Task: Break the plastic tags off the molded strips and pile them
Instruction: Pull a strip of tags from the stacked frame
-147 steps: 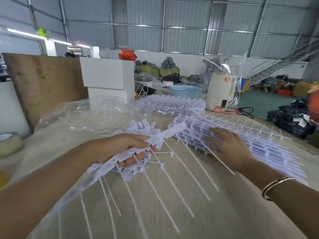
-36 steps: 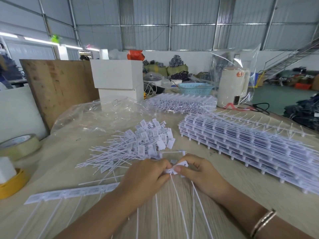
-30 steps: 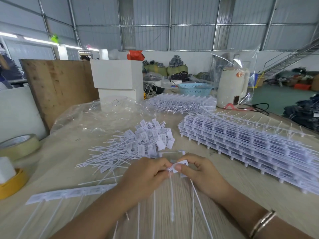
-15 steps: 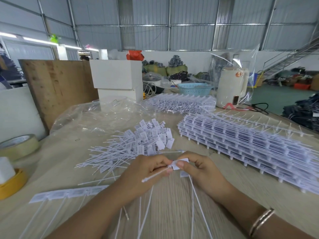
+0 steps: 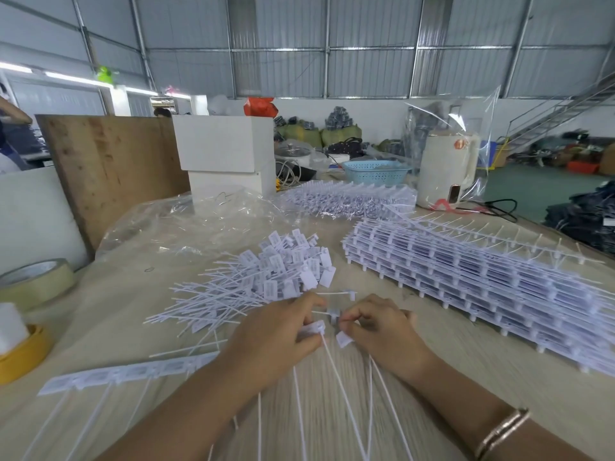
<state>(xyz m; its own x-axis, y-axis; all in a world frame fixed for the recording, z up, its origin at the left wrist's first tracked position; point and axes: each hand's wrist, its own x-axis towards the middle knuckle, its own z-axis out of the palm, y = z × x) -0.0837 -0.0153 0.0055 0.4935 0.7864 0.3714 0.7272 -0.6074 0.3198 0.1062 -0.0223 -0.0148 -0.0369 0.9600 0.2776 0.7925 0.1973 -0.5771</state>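
Just below the pile of loose tags [image 5: 266, 281], the left hand [image 5: 276, 334] pinches 1 tag [image 5: 314, 327]; the right hand [image 5: 379, 327] apparently pinches the blurred strip end [image 5: 342, 339].

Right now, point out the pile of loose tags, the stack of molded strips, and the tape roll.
pile of loose tags [image 5: 283, 264]: head view, on the tag heads atop the heap.
stack of molded strips [image 5: 466, 277]: head view, middle of the top layer.
tape roll [image 5: 36, 282]: head view, outer side wall.
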